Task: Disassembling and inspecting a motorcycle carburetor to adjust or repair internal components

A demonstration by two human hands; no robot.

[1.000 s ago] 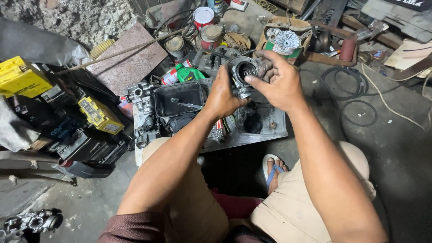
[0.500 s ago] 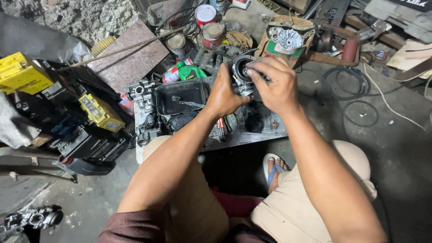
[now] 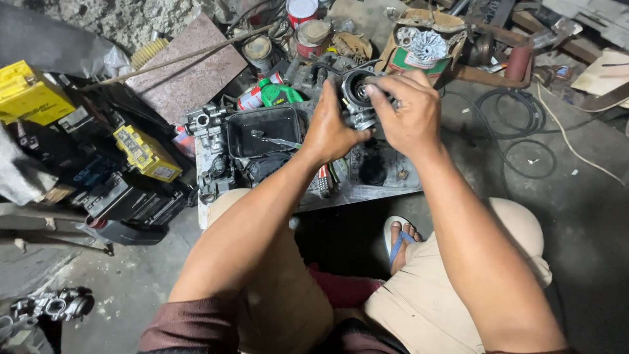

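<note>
Far left: yellow box (image 3: 25, 97) near the frame edge, black cases piled below it, a smaller yellow box (image 3: 145, 153) to their right. A carburetor-like part (image 3: 56, 305) lies alone on the bare floor (image 3: 124, 288), lower left, open room around it. Centre: shallow metal tray (image 3: 383, 190) on the floor, crowded; black rectangular pan (image 3: 262, 131) with a thin tool in it at its left half, grey metal castings (image 3: 208, 128) just beside the pan's left edge. Green bottle (image 3: 280, 96) just behind the pan. Left hand (image 3: 334, 128) clenched around the lower left side of a round metal engine part (image 3: 357, 95), held up above the tray's rear edge. Right hand (image 3: 407, 111) grasping the same part from the right, fingers over the top rim; exact contact points hard to tell, probably fingertips on the rim. Cardboard box (image 3: 400, 59) with a finned metal piece behind the hands. Right: black cables (image 3: 517, 118) coiled on bare concrete, mostly free space there. Foot in blue sandal (image 3: 398, 239) just below the tray's front edge.
</note>
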